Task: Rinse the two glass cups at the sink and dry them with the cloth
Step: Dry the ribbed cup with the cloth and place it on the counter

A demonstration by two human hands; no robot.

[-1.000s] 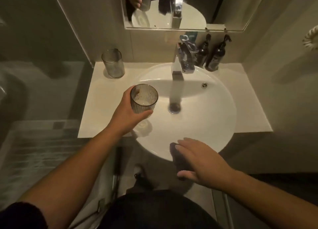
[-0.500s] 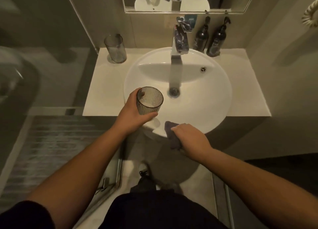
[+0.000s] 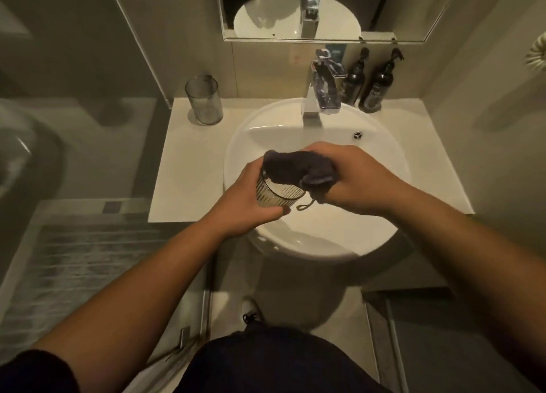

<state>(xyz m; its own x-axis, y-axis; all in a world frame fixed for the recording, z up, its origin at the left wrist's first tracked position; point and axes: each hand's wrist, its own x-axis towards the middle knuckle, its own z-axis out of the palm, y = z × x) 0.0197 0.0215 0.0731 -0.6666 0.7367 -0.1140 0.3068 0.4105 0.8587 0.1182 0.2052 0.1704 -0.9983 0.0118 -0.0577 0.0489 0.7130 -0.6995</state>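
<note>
The dark cloth (image 3: 298,168) covers the far side of the ribbed glass cup (image 3: 277,193), so the back of its rim is hidden, and the light is too dim to tell whether the glass is wet. The left hand (image 3: 251,203) wraps around the cup's side and base, fingers curled under it, holding it above the near half of the white sink basin (image 3: 310,244). The cup tilts, its long axis leaning so the mouth faces up and toward the person. The right hand (image 3: 354,179) is clenched on the cloth, bunching it against the rim, just right of the left hand's hold; a small loop of the cloth dangles below that fist. Whether any cloth reaches inside the cup I cannot tell. The second glass cup (image 3: 204,100) stands upright on the counter (image 3: 183,185), well apart, beyond and left of the gripped one. The tap (image 3: 313,108) rises behind both hands.
</note>
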